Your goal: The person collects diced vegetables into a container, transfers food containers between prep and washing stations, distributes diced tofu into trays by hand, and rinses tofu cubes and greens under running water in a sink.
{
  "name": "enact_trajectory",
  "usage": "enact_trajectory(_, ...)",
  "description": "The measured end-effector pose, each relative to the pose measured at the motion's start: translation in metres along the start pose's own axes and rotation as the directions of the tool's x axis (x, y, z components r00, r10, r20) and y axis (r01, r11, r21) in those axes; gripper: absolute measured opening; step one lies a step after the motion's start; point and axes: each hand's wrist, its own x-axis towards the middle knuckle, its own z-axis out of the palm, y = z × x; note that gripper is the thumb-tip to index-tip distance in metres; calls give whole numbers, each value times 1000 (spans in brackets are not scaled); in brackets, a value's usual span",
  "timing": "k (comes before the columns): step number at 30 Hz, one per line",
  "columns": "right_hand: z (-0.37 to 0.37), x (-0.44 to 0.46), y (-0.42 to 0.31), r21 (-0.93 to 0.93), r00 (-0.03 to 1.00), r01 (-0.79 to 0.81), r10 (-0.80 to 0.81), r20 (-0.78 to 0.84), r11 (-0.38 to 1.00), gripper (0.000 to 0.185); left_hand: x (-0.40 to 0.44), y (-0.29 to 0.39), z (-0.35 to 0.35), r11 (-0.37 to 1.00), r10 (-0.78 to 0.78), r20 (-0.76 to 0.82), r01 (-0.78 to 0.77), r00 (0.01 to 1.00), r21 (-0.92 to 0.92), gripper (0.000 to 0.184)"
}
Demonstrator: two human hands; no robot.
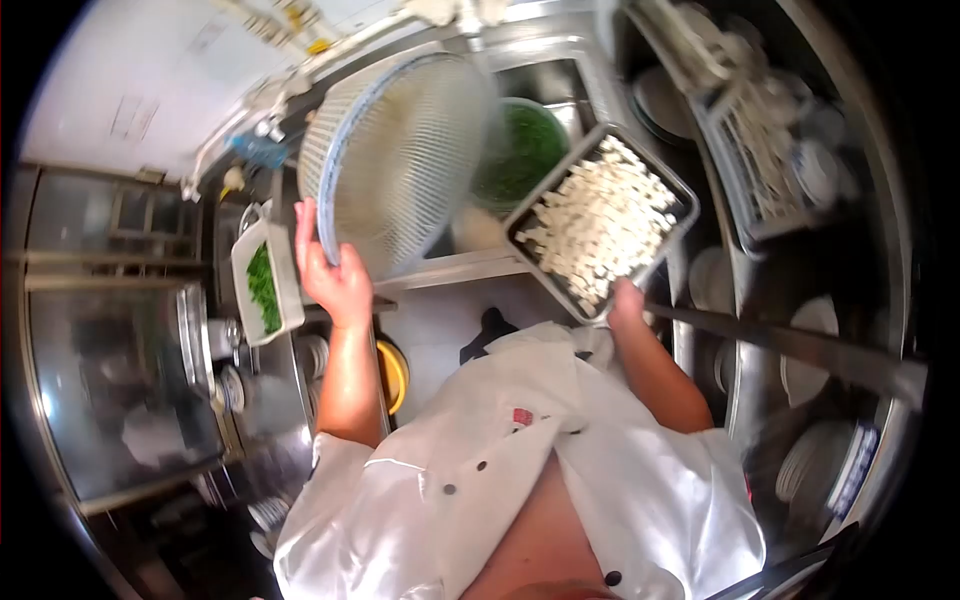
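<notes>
A large mesh basket with a pale blue rim is tilted up on its side, its inside facing right. My left hand grips the rim at its lower left, thumb inside and fingers outside. On the right, my right hand holds the lower corner of a metal tray. Many small white cubes cover the tray's bottom. Behind basket and tray, a round container of chopped greens is partly hidden. The fingers of my right hand are mostly hidden under the tray.
A white rectangular tub with chopped greens stands at the left. A yellow round container is low beside my left forearm. Shelves with stacked dishes and a crate line the right. A metal bar crosses there.
</notes>
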Motion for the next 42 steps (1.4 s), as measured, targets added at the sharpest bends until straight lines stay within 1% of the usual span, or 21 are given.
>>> enact_trajectory(2,-7,1,-1,-106,1000,32,-31,2,994,48,18,-36,-39,967,124,1,-121,992,225,6)
enact_trajectory(4,-12,4,-2,-17,995,42,-40,96,999,48,28,-79,-58,884,211,49,-212,976,418,11)
enact_trajectory(5,-10,0,-5,-43,998,37,-35,59,998,44,29,-99,-60,831,236,86,-247,968,498,14)
enact_trajectory(7,-8,-5,-6,2,993,87,-87,82,996,37,11,-137,-41,799,162,177,-234,971,553,18)
enact_trajectory(9,-12,-7,-2,-1,996,63,-63,62,998,32,-28,-185,-8,832,78,310,-232,948,503,15)
enact_trajectory(10,-12,-9,-7,-55,1000,5,-4,23,998,41,-37,-194,7,873,77,466,-286,881,396,12)
enact_trajectory(13,-10,-9,-12,-69,999,-8,11,42,998,28,-24,-246,30,874,38,501,-271,864,402,10)
enact_trajectory(15,-8,-18,-21,-122,999,-47,48,5,991,27,10,-254,24,881,19,305,-159,952,445,8)
enact_trajectory(17,20,-55,-35,-53,999,-50,49,-14,997,25,14,-272,24,912,16,183,-90,983,400,9)
enact_trajectory(20,6,-43,-30,-57,995,-81,84,50,995,25,-13,-274,47,913,288,417,-379,862,153,10)
enact_trajectory(23,2,-41,-33,-68,995,-68,73,71,995,26,-9,-299,52,946,163,416,-261,895,192,7)
enact_trajectory(25,14,-68,-40,-39,994,-87,89,61,995,27,-1,-334,42,975,-177,345,117,922,187,17)
enact_trajectory(27,23,-82,-45,-68,995,-70,74,61,995,27,10,-365,49,881,-472,250,447,845,153,26)
enact_trajectory(29,25,-92,-49,-114,998,-48,51,27,992,27,17,-390,67,707,-706,139,703,694,80,33)
enact_trajectory(30,18,-87,-47,-127,998,-46,52,43,991,25,17,-395,75,651,-759,123,747,640,136,32)
enact_trajectory(32,-7,-66,-38,-215,983,82,-43,179,973,24,18,-407,88,527,-847,77,814,525,244,31)
enact_trajectory(35,-26,-48,-35,-269,971,156,-98,218,950,21,-29,-490,127,461,-880,-23,865,474,200,30)
enact_trajectory(36,-28,-54,-39,-300,974,150,-90,207,942,21,-16,-468,120,517,-853,43,831,520,203,31)
enact_trajectory(38,22,-97,-63,-118,996,-84,78,-50,989,21,33,-388,88,625,-781,167,753,602,206,33)
enact_trajectory(40,3,-79,-57,-152,999,-36,38,11,988,20,50,-397,66,781,-611,113,574,783,245,31)
enact_trajectory(42,-1,-78,-58,-132,1000,-14,16,11,991,21,58,-402,54,863,-439,53,404,897,304,28)
